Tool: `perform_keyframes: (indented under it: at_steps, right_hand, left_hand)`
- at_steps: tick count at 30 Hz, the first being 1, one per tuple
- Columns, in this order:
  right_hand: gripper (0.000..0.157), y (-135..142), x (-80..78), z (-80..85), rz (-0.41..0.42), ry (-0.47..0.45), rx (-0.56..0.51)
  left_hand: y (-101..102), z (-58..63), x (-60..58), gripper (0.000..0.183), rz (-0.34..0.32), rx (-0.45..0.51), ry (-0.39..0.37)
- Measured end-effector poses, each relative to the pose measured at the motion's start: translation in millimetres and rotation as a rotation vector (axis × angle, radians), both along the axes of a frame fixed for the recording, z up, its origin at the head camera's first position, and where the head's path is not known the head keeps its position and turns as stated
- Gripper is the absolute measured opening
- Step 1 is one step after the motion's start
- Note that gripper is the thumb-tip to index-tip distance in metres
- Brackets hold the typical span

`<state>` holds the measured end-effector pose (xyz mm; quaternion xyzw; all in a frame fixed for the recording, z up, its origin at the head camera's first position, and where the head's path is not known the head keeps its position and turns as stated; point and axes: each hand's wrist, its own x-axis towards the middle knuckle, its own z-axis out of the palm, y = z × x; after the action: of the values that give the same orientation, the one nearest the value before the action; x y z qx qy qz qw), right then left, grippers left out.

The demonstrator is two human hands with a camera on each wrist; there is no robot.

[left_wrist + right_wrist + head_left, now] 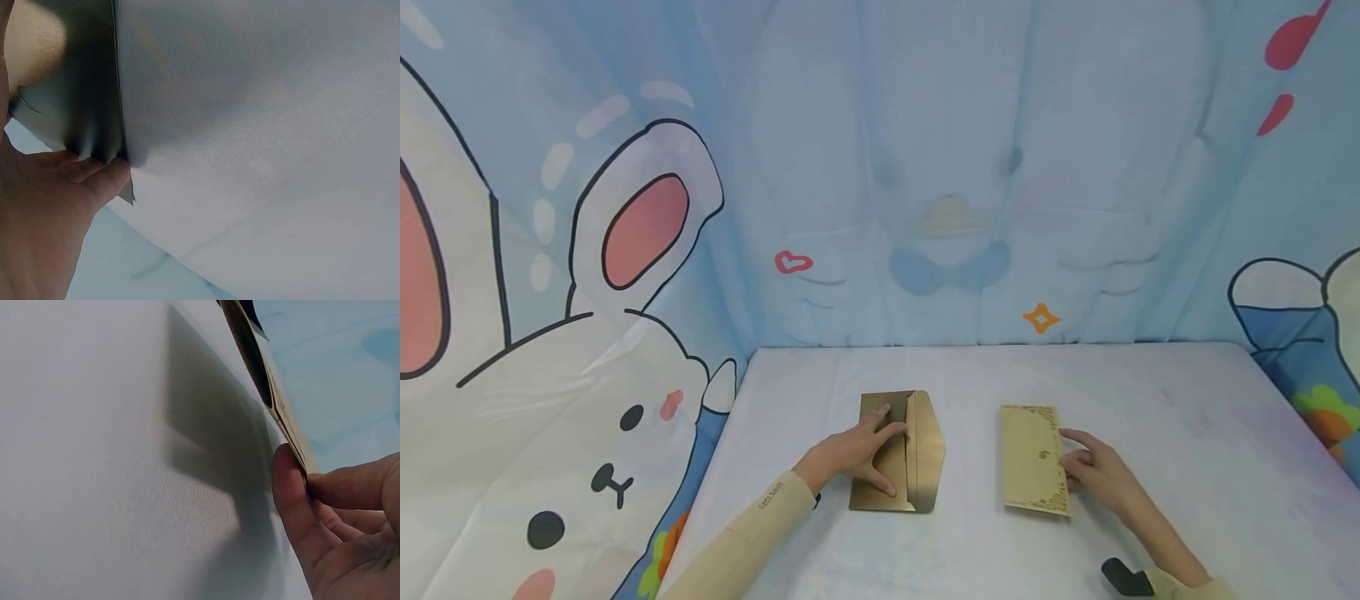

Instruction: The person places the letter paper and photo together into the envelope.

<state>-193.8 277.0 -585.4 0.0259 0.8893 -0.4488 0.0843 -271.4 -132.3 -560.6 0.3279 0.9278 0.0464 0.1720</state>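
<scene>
A gold envelope [928,454] lies left of the table's middle, its pointed flap unfolded to the right. My left hand [848,454] rests on it with fingers and thumb spread. In the left wrist view, fingertips meet the shiny envelope [94,75] near one edge. To the right is a pale gold card [1022,458] with ornate brown trim along its right side and corners. My right hand [1105,475] pinches that card by its right edge. The right wrist view shows the folded card [289,430] tilted up, thumb and finger on either face, its shadow on the cloth.
White cloth covers the table [970,542]. A blue curtain [955,167] printed with cartoon figures hangs behind the far edge. At the left, a large printed rabbit [587,417] fills the fabric beside the table.
</scene>
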Motion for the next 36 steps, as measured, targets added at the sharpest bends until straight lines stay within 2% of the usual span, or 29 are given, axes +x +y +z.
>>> perform_keyframes:
  at_steps: [6, 15, 25, 36]
  right_hand:
    - [0.06, -7, -2.5, -2.1, 0.013, 0.022, 0.004]
    - [0.059, -22, -5.4, 3.1, 0.027, 0.023, -0.033]
    - [0.058, -37, -10.1, 6.3, 0.018, 0.028, -0.027]
    - [0.057, -50, -14.5, 3.2, 0.015, 0.01, -0.074]
  left_hand:
    - [1, 1.0, -0.1, 0.105, 0.005, 0.003, -0.017]
    - [-1, -0.5, 0.6, 0.105, 0.011, 0.003, -0.017]
    - [0, 2.5, 1.7, 0.104, 0.004, 0.009, -0.003]
    - [1, 2.0, 0.7, 0.107, 0.014, -0.007, -0.013]
